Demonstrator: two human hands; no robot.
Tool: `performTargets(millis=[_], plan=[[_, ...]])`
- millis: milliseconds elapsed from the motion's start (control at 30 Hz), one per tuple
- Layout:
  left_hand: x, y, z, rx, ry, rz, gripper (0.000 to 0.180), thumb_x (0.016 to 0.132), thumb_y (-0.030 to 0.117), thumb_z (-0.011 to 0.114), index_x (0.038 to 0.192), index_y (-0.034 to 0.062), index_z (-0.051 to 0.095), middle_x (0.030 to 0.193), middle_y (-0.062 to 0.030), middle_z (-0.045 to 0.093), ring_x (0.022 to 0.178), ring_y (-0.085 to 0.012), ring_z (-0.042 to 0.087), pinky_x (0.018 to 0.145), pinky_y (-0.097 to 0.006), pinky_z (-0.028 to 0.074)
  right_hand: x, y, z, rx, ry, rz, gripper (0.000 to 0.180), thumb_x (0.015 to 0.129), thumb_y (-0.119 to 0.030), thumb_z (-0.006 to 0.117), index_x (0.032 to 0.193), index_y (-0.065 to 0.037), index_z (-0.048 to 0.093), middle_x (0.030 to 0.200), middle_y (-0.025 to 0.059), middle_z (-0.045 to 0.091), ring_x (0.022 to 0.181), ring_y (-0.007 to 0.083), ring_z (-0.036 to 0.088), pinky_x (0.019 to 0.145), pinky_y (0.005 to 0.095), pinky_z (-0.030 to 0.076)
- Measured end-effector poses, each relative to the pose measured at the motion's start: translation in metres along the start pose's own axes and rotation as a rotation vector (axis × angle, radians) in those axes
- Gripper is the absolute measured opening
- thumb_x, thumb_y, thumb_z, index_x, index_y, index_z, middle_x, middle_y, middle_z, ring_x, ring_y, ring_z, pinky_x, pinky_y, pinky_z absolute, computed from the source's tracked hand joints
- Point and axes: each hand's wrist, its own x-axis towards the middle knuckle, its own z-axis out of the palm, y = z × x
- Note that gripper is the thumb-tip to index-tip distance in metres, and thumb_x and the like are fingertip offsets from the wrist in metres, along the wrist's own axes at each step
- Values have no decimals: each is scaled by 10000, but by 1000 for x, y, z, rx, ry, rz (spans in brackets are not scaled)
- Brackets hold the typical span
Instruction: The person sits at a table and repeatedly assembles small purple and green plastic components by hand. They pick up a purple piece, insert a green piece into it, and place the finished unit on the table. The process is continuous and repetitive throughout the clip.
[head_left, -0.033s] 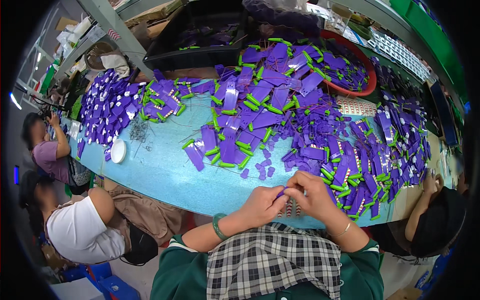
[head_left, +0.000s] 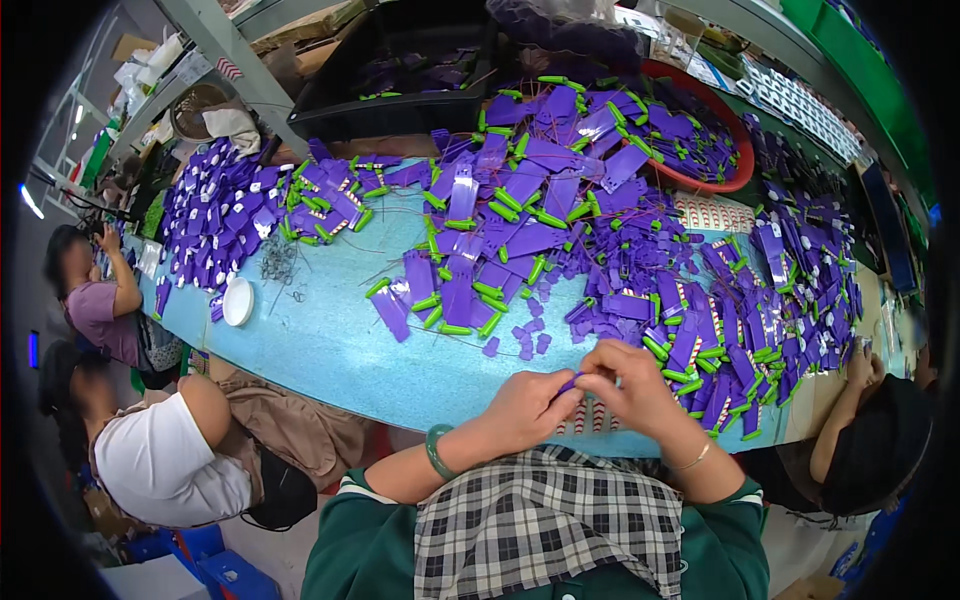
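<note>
Close to the table's front edge, my left hand (head_left: 528,405) pinches a small purple plastic piece (head_left: 569,385) between thumb and fingers. My right hand (head_left: 632,390) meets it from the other side, its fingertips closed on the same piece. Most of the piece is hidden by the fingers, so its full shape cannot be made out. Below the hands, strips with red-and-white chevrons (head_left: 598,416) lie at the table edge. Just beyond my hands are a few small purple chips (head_left: 525,338) and a big heap of flat purple parts with green ends (head_left: 460,290).
A white bowl (head_left: 238,302) stands at the left beside thin dark wires (head_left: 278,262). Further back are a black bin (head_left: 400,115), a red basin (head_left: 742,150) and a purple pile (head_left: 215,200). People sit at the left, and another person's hands (head_left: 865,370) work at the right.
My right hand has shifted very slightly, and a little more of the purple piece shows between the fingertips. Both hands keep their hold on it.
</note>
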Motion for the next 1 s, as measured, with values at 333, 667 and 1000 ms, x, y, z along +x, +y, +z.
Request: performTargets(millis=[333, 667, 1000], plan=[[10, -43, -77, 1076, 437, -297, 352, 778, 172, 688, 1040, 9, 519, 943, -157, 539, 906, -351, 574, 690, -437, 520, -5, 8, -100, -952, 277, -16, 206, 714, -125, 729, 900, -54, 677, 919, 87, 607, 855, 273, 583, 714, 392, 478], [2, -25, -99, 888, 855, 151, 222, 767, -55, 637, 973, 14, 684, 1001, -135, 602, 872, -300, 611, 715, -373, 514, -15, 17, 58, -545, -154, -207, 190, 750, -199, 714, 901, -97, 660, 905, 32, 573, 869, 222, 539, 728, 356, 429], [-23, 11, -38, -743, 376, -118, 137, 967, 40, 416, 1091, -4, 455, 918, -117, 595, 780, -163, 616, 598, -271, 550, -12, 27, 64, -372, -13, -250, 123, 727, -77, 721, 818, -86, 637, 866, 26, 602, 818, 219, 577, 693, 345, 454]])
